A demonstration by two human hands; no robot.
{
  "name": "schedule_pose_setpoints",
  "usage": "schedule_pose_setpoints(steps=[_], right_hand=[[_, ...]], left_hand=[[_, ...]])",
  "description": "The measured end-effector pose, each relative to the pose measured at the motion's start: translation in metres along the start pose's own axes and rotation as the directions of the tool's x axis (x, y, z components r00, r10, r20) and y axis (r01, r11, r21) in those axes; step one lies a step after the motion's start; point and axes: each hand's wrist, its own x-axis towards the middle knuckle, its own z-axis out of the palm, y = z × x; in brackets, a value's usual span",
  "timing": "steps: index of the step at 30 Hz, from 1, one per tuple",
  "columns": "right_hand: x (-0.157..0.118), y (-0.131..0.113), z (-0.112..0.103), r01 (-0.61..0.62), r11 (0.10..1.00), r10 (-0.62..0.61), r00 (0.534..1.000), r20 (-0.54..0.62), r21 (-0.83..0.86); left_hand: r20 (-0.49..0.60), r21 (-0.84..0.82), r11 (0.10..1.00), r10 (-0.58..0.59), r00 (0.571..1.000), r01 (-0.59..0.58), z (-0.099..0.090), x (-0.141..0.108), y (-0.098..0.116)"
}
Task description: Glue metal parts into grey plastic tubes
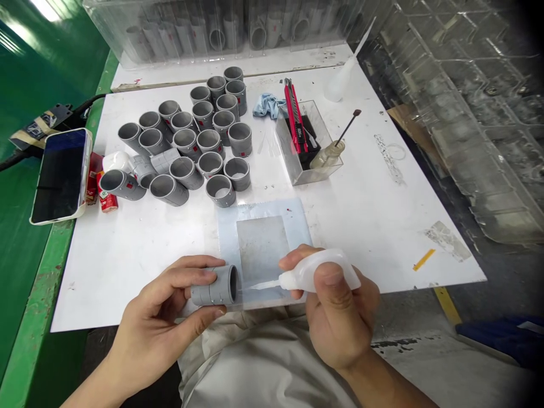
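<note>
Between the fingers and thumb of my left hand point(165, 311) lies a grey cylindrical sleeve point(213, 286), tilted on its side with its open end facing right. My right hand point(340, 317) is closed around a white squeeze bottle point(325, 269). The bottle's thin nozzle points left and its tip is close to the sleeve's opening; I cannot tell whether they touch. Below and behind them a grey rectangular sheet point(263, 243) lies on a light blue cloth point(297, 218). Several more grey sleeves point(221, 191) stand or lie grouped on the white table.
A clear box point(312, 175) holds a red utility knife point(295, 122) and a small glass jar point(329, 156) with a stick. Another nozzle bottle point(338, 82) stands behind. A phone point(62, 175) sits at the left edge. Clear plastic trays point(480, 141) are stacked at right.
</note>
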Motion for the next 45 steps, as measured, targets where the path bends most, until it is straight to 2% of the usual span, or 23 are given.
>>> schedule_pose_setpoints(steps=[5,8,14,21,28,34,39,45], right_hand=[[0.005,-0.004,0.003,0.012,0.999,-0.007,0.995,-0.1,0.052],[0.005,-0.006,0.003,0.001,0.999,0.002,0.998,-0.063,0.044],[0.007,-0.01,0.004,-0.009,1.0,0.011,0.999,-0.044,0.03],[0.005,-0.008,0.003,-0.054,0.999,0.054,0.999,0.007,-0.007],[0.003,-0.002,0.003,-0.042,0.997,0.046,0.998,0.053,-0.07],[0.005,-0.004,0.004,-0.054,0.996,0.06,0.994,0.092,-0.068],[0.004,-0.004,0.003,-0.039,0.995,0.048,0.993,0.107,-0.09],[0.005,-0.003,0.004,-0.018,0.995,0.029,0.994,0.107,-0.1]], left_hand=[[0.056,-0.011,0.998,0.067,0.996,-0.067,-0.005,0.001,-0.001],[0.081,-0.017,0.991,0.13,0.988,-0.129,-0.006,0.0,-0.002],[0.076,0.128,0.952,0.271,0.96,-0.279,-0.001,-0.002,-0.007],[-0.001,0.194,0.949,0.253,0.968,-0.248,0.006,-0.006,-0.008],[0.085,0.254,0.931,0.25,0.964,-0.264,0.001,-0.004,-0.012],[0.08,0.304,0.917,0.246,0.966,-0.259,0.002,-0.005,-0.01],[0.011,0.297,0.929,0.228,0.974,-0.221,0.007,-0.006,-0.006],[0.044,0.303,0.921,0.243,0.969,-0.245,0.005,-0.006,-0.008]])
